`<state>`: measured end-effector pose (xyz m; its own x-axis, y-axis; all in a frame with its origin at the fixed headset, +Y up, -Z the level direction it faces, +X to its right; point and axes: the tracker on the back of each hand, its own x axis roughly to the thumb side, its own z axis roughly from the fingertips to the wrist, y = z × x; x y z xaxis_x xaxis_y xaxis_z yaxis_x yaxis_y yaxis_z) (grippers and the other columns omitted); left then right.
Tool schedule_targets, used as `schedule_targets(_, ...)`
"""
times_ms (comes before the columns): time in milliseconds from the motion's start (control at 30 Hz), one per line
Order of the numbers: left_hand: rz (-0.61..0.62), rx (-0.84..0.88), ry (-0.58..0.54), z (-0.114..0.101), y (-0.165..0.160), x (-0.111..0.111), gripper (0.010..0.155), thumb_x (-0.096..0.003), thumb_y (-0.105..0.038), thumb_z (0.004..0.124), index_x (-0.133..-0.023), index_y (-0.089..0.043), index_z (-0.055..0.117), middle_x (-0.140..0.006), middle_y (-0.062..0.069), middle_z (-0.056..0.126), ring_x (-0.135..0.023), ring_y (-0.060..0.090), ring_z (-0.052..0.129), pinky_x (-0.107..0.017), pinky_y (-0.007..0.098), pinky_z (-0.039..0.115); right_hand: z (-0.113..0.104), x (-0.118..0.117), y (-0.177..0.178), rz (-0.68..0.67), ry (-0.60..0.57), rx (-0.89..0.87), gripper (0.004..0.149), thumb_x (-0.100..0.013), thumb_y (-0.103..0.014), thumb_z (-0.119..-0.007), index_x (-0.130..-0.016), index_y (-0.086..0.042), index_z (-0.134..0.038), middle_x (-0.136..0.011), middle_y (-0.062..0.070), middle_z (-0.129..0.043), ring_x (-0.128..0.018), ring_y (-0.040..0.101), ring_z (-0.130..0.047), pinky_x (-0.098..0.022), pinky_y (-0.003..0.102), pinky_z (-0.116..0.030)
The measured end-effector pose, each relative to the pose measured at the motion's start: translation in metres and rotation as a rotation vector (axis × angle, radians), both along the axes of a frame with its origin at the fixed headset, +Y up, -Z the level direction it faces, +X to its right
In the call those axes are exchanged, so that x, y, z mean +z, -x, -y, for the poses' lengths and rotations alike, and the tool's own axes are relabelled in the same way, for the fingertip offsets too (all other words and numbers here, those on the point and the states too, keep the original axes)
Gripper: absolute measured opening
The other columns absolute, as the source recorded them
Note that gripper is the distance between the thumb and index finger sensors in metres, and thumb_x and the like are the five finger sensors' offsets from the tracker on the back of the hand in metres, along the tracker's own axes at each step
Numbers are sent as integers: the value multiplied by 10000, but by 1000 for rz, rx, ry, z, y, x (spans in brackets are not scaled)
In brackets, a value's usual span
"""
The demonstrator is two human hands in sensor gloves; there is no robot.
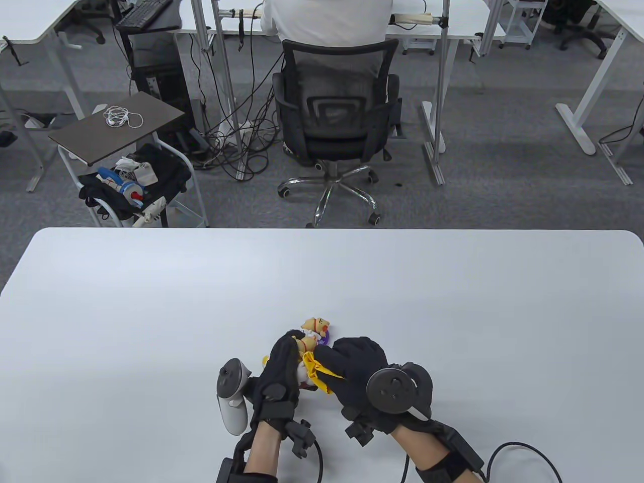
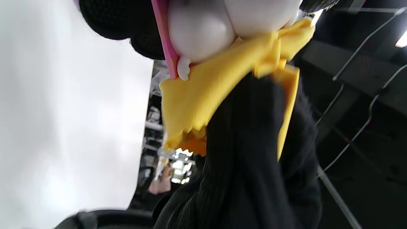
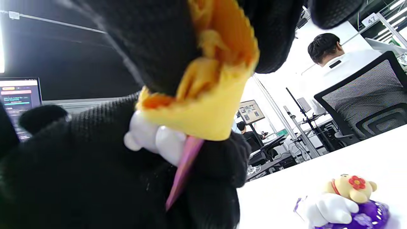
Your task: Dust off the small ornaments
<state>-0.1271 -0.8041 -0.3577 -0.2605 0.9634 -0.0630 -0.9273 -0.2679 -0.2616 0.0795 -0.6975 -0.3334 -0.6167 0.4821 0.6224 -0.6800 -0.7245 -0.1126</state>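
Note:
My left hand (image 1: pixel 288 354) grips a small ornament (image 1: pixel 306 346) with a tan head, a white body and a pink edge, just above the white table (image 1: pixel 151 312). My right hand (image 1: pixel 347 362) holds a yellow cloth (image 1: pixel 322 371) pressed against it. In the left wrist view the cloth (image 2: pixel 203 95) wraps under the white body (image 2: pixel 203 31). In the right wrist view the cloth (image 3: pixel 210 105) covers the ornament's top (image 3: pixel 159 140). A second ornament (image 1: pixel 319 327), a tan bear on a purple base, stands on the table just beyond my hands; it also shows in the right wrist view (image 3: pixel 346 200).
The table's far edge (image 1: pixel 332 230) lies well beyond my hands. Past it stand an office chair (image 1: pixel 334 115) with a seated person and a small cart (image 1: pixel 121 126) at the left.

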Motion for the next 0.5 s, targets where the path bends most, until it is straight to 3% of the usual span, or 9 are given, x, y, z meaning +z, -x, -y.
schedule_targets(200,20,-37,-28,-5,-2,0,638,-583,-679,555,-1092,-315,433,-1004,148,564,-636,252,869,-473,403,786,-3,-9,-16,137,-34,20,464,-400,-370,-995,-815,-174,-925,-632,88,-956,-749,342,-889,-638,642,-630)
schedule_targets(333,38,-15,-29,-7,-5,0,637,-586,-676,538,-1099,-319,410,-1022,140,539,-671,253,854,-502,409,774,-3,-6,-11,22,3,-27,473,-392,-389,-994,-812,-180,-928,-627,75,-960,-746,331,-899,-635,637,-644)
schedule_targets(500,17,-25,-21,-9,-1,3,628,-580,-656,559,-1089,-311,434,-1013,155,542,-659,276,847,-493,425,764,0,-11,-13,114,7,22,469,-411,-377,-974,-832,-184,-902,-639,83,-941,-745,341,-886,-633,641,-635)
